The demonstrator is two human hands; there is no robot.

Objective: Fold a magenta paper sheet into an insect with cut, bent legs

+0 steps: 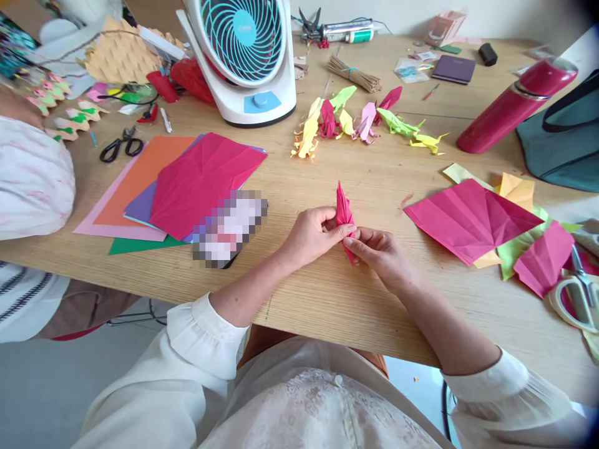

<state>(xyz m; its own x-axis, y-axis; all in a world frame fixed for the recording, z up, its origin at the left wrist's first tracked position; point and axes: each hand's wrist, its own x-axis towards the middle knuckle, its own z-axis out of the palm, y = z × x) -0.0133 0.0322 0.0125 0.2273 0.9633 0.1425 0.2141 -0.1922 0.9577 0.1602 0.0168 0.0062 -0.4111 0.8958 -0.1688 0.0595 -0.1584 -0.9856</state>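
Just beyond the near edge of the table (299,312), toward its middle, both bare hands are on one piece: a folded red paper (344,211), narrow and many-layered, its pointed end directed at the back edge. Left hand (309,236): fingers curled, thumb and fingers closed on the paper's side at mid-length. Right hand (381,251): thumb and forefinger pinched together on the lower part, remaining fingers bent in. The fingers cover the lower folds, so whether that end touches the tabletop cannot be confirmed.

Step in hand, as judged: shaping or pressing a fold in the lower part. The next move would call for the left grip to steady the layers while the right thumb runs the crease flat, with light force so the thin paper does not tear.

Left of the hands, near the same edge, lies a pixelated flat object (229,231), overlapping a stack of coloured sheets (121,202). Toward the right side are a creased red sheet (468,218) on other papers and, nearer the edge, pale-handled scissors (578,296).

Farther back, black-handled scissors (124,144) lie toward the left side; a red flask (515,106) is at the right. Between them, a group of folded paper figures (365,121) lies right of a white fan (243,68). Near the back edge: a bundle of sticks (354,73) and a purple notebook (453,68).
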